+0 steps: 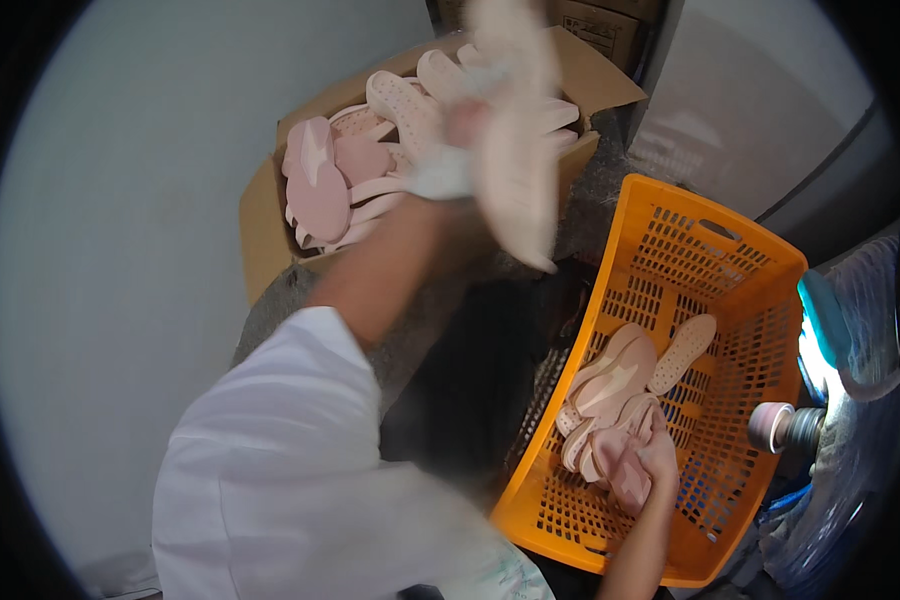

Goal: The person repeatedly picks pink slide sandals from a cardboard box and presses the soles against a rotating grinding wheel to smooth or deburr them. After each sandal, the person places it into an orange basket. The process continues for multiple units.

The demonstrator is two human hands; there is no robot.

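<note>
My left hand, in a pale glove or wrap and smeared by motion, is raised in front of the cardboard box. It grips a pale pink shoe sole, also blurred; whether there is more than one is unclear. Many pink shoe soles fill the box, some upright, others overlapping. Down in the orange plastic crate, my right hand is closed round a pink shoe sole. Beside it lie several more pink soles, and one sole leans apart from the stack.
A grey wall runs along the left. To the crate's right are clear plastic wrapping, a teal object and rolls of tape. More cardboard boxes stand behind the open box. Dark cloth lies between box and crate.
</note>
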